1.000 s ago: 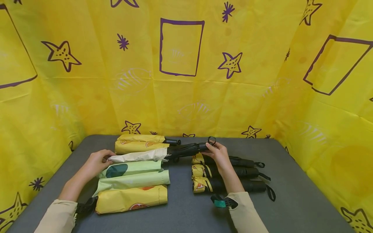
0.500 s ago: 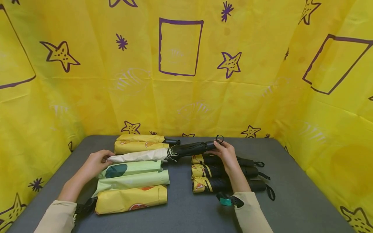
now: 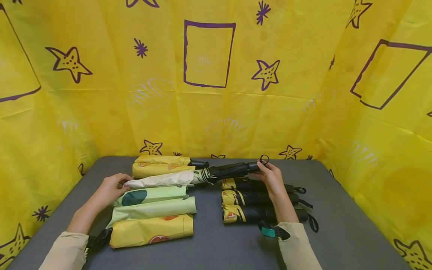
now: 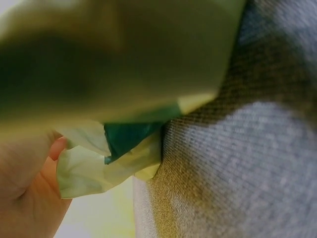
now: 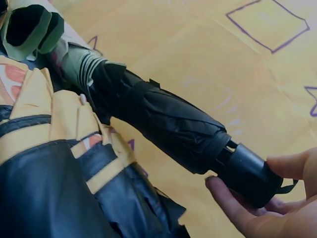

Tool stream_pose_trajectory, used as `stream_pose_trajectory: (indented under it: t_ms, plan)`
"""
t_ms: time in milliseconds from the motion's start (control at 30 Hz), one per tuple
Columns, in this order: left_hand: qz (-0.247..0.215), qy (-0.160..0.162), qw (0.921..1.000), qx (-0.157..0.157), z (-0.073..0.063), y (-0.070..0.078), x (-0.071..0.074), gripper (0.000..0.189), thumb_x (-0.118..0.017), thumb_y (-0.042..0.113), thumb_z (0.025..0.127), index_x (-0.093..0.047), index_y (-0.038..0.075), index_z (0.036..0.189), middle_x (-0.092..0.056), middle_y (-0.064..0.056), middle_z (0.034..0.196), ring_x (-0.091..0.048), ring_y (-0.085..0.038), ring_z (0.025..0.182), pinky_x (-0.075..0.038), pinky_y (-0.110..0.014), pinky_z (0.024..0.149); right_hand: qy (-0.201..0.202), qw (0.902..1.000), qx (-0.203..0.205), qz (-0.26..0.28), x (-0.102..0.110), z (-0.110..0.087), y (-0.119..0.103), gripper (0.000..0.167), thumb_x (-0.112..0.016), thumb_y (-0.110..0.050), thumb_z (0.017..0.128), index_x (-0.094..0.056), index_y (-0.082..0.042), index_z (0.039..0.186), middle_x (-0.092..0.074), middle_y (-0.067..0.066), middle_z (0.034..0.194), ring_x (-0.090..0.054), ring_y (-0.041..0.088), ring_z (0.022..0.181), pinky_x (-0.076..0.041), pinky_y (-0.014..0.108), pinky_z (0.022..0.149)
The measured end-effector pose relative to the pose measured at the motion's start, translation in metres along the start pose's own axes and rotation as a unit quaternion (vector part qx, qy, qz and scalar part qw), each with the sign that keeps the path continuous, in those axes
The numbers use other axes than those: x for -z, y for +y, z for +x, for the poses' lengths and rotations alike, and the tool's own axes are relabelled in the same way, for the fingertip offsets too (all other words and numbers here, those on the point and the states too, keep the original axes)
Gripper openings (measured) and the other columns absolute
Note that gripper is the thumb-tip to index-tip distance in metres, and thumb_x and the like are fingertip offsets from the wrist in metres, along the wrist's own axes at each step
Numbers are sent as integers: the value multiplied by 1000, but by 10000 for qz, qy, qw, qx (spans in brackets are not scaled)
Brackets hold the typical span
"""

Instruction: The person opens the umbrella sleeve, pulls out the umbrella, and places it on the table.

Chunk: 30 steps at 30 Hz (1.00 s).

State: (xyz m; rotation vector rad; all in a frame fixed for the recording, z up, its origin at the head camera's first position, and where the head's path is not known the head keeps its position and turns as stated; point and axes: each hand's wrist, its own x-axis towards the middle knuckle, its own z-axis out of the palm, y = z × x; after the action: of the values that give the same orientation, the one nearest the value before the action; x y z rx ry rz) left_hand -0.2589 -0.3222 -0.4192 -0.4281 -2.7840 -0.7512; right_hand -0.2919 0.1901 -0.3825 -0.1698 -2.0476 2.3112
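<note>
My right hand point(image 3: 272, 180) pinches the black handle of a folded umbrella point(image 3: 229, 170), fingers and thumb around its end in the right wrist view. A pale sleeve point(image 3: 162, 179) covers the umbrella's left part, and green-and-black striped canopy shows at the sleeve's mouth. At the sleeve's closed left end, my left hand point(image 3: 113, 189) pinches the fabric. The umbrella slants up to the right, its wrist loop above my right fingers. Below the pale sleeve lie two light green sleeves point(image 3: 155, 208) and a yellow one with orange slices point(image 3: 153, 230).
Behind the pale sleeve lie two yellow fruit-print sleeves point(image 3: 162, 168), a black handle poking from one. Three black umbrellas with yellow fruit-print ends point(image 3: 249, 213) lie under and beside my right forearm. A yellow patterned cloth point(image 3: 216, 112) walls the grey table point(image 3: 216, 251).
My right hand has moved right with the handle, drawing more of the umbrella out of the pale sleeve; the striped canopy has come into view. My left hand stays at the sleeve's end.
</note>
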Motion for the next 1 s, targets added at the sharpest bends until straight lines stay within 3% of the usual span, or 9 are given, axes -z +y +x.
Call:
stream_pose_trajectory:
  t_ms: [200,633,833,1000]
  plan:
    - [27,2,10000,-1,0,-2,-1,17,-68,-5,84,-68,-4,101,-66,-20,94,-68,-33,81,-57,-39,65,57,9999,3,105,8,0,-5,46,-52,-19,101,-43,10,137,-58,2,109,-69,5,79,-46,45,105]
    - [15,-20,10000,0,0,-2,0,19,-71,-5,83,-67,-5,101,-66,-21,93,-67,-30,78,-55,-37,62,363,9986,-22,395,32,1,-12,40,-51,-19,101,-44,6,132,-64,-9,87,-69,5,78,-49,41,103]
    - [72,31,10000,-13,-1,-2,-2,18,-71,-5,82,-68,-3,100,-66,-18,92,-66,-28,77,-55,-35,63,459,9986,38,269,44,-1,-14,40,-50,-22,102,-44,5,132,-64,-9,87,-69,5,79,-49,41,103]
    - [35,3,10000,-32,0,-3,-1,18,-71,-5,82,-68,-4,100,-66,-19,92,-66,-29,77,-55,-36,63,491,9983,118,279,52,-1,-12,42,-51,-22,102,-42,7,132,-64,-10,87,-69,5,79,-54,34,96]
